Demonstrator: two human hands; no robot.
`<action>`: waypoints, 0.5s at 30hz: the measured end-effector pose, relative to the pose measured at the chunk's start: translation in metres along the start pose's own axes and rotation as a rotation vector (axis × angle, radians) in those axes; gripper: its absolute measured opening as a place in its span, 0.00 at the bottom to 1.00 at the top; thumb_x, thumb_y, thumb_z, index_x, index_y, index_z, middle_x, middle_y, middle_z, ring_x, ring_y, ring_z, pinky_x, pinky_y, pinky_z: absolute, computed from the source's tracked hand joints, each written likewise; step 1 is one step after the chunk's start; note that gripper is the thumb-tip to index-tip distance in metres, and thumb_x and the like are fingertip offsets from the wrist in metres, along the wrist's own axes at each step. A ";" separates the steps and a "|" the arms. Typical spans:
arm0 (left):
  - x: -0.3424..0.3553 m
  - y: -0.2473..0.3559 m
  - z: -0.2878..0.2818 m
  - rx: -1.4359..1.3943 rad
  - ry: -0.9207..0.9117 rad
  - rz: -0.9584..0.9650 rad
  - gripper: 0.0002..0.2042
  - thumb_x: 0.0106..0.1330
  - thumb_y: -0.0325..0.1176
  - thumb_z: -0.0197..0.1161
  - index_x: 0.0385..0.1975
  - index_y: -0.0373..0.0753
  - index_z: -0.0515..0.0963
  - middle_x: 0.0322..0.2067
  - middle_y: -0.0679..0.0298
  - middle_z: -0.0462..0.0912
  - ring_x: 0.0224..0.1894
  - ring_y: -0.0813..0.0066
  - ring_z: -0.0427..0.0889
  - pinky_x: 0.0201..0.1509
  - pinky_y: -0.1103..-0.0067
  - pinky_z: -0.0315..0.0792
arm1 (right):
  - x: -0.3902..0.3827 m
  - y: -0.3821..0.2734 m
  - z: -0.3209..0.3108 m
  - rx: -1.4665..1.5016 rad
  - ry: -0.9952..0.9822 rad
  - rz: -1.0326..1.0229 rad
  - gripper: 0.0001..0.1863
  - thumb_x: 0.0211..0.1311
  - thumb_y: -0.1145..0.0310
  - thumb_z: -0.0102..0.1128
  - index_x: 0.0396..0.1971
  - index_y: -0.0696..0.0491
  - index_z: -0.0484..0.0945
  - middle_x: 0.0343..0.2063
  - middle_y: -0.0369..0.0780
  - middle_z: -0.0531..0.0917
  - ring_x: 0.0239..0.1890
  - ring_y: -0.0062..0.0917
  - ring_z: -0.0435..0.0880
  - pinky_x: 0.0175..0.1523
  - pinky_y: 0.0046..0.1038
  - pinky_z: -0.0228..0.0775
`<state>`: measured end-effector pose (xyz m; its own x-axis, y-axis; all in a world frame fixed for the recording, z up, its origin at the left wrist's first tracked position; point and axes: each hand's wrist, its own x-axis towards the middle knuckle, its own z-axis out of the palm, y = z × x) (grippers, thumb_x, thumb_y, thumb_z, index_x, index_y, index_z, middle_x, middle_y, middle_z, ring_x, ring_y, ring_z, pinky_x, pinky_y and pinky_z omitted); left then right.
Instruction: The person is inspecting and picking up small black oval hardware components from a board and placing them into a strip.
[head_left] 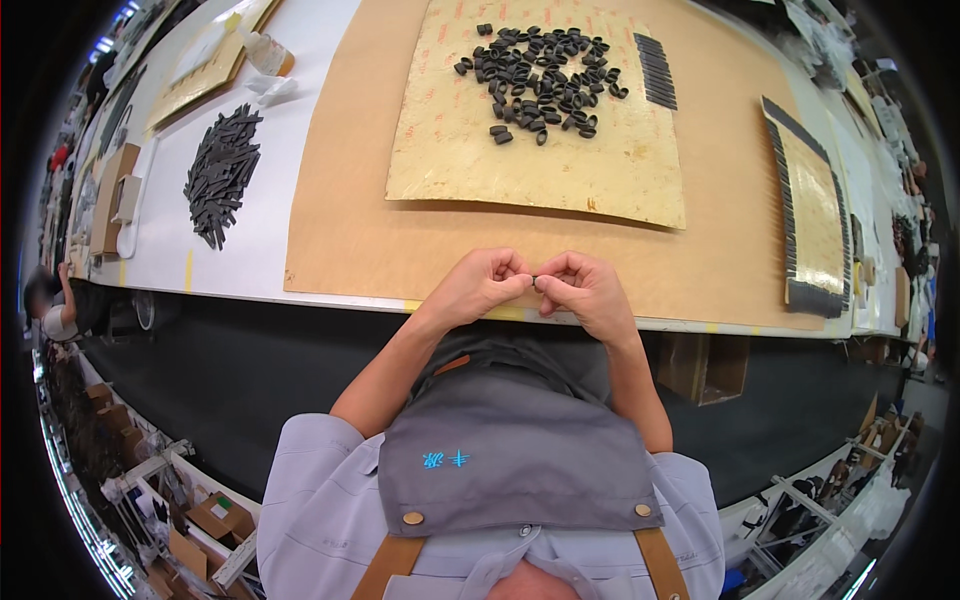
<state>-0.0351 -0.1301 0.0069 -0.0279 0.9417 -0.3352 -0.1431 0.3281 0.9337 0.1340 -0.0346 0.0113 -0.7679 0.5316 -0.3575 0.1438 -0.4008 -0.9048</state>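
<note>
Just inside the table's front edge, my left hand (478,287) and my right hand (588,294) meet fingertip to fingertip. Both are closed in a pinch on one small dark piece (534,282), mostly covered by the fingers. Beyond them a yellowish sheet (440,175) lies on brown paper (345,215). Scattered over the sheet are many short black loops (540,85), like small bands. A row of flat black strips (656,72) is lined up at the sheet's right edge. On the white tabletop at left is a heap of loose black strips (222,175).
A second yellowish board (815,205) at the right carries black strips along both long edges. A bottle with amber liquid (268,54) stands at the far left, near a cardboard box (115,200). An open carton (703,367) sits under the table. Another person (62,308) is at the far left.
</note>
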 end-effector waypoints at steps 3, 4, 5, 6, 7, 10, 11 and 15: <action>0.001 -0.005 -0.002 0.027 0.007 -0.017 0.06 0.63 0.32 0.58 0.29 0.36 0.74 0.21 0.77 0.69 0.23 0.93 0.63 0.22 0.90 0.55 | 0.002 0.002 0.001 -0.016 0.014 0.016 0.06 0.59 0.74 0.58 0.33 0.61 0.75 0.23 0.35 0.79 0.23 0.14 0.77 0.29 0.17 0.72; 0.002 -0.007 0.000 0.041 0.026 -0.007 0.06 0.63 0.32 0.58 0.29 0.36 0.74 0.21 0.77 0.69 0.23 0.93 0.63 0.22 0.90 0.55 | 0.002 0.003 0.001 -0.014 0.014 0.021 0.06 0.59 0.74 0.58 0.33 0.61 0.75 0.23 0.35 0.79 0.23 0.14 0.77 0.29 0.17 0.72; 0.002 -0.009 0.001 0.055 0.047 0.002 0.06 0.63 0.32 0.59 0.29 0.36 0.74 0.20 0.77 0.70 0.23 0.93 0.63 0.22 0.90 0.55 | 0.002 0.004 0.001 -0.019 0.031 0.011 0.06 0.59 0.74 0.58 0.33 0.61 0.75 0.23 0.35 0.79 0.23 0.14 0.77 0.29 0.17 0.72; 0.003 -0.012 0.000 0.051 0.048 -0.004 0.06 0.63 0.32 0.59 0.29 0.36 0.74 0.20 0.77 0.70 0.23 0.93 0.63 0.22 0.90 0.55 | 0.003 0.004 0.001 -0.024 0.046 0.000 0.06 0.59 0.74 0.58 0.33 0.61 0.75 0.23 0.36 0.79 0.23 0.14 0.77 0.29 0.17 0.73; 0.006 -0.013 -0.003 0.003 0.016 -0.017 0.06 0.63 0.33 0.59 0.29 0.37 0.75 0.21 0.77 0.70 0.22 0.94 0.62 0.22 0.90 0.55 | 0.003 0.003 0.001 -0.024 0.042 0.007 0.06 0.59 0.74 0.58 0.33 0.61 0.75 0.23 0.36 0.79 0.23 0.14 0.77 0.29 0.17 0.73; 0.008 -0.009 -0.008 -0.066 -0.039 -0.063 0.06 0.62 0.33 0.59 0.30 0.37 0.76 0.21 0.77 0.71 0.21 0.93 0.63 0.22 0.89 0.55 | 0.004 0.001 -0.004 0.026 0.009 -0.002 0.06 0.59 0.74 0.58 0.32 0.61 0.75 0.23 0.36 0.79 0.23 0.14 0.78 0.29 0.17 0.73; 0.007 -0.004 -0.009 -0.082 -0.070 -0.093 0.06 0.62 0.33 0.59 0.30 0.37 0.76 0.21 0.77 0.72 0.21 0.93 0.63 0.23 0.89 0.55 | 0.004 0.000 -0.005 0.039 -0.006 0.005 0.06 0.59 0.74 0.58 0.32 0.61 0.75 0.23 0.35 0.78 0.23 0.14 0.78 0.29 0.17 0.73; 0.006 -0.001 -0.010 -0.137 -0.073 -0.107 0.08 0.62 0.33 0.59 0.29 0.34 0.77 0.21 0.76 0.71 0.22 0.91 0.64 0.23 0.88 0.56 | 0.007 0.002 -0.007 0.049 -0.038 0.022 0.05 0.59 0.75 0.58 0.33 0.61 0.75 0.24 0.36 0.78 0.23 0.16 0.78 0.30 0.20 0.75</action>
<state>-0.0449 -0.1256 0.0031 0.0661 0.9064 -0.4173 -0.2745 0.4186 0.8657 0.1332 -0.0268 0.0057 -0.7884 0.4935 -0.3673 0.1310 -0.4488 -0.8840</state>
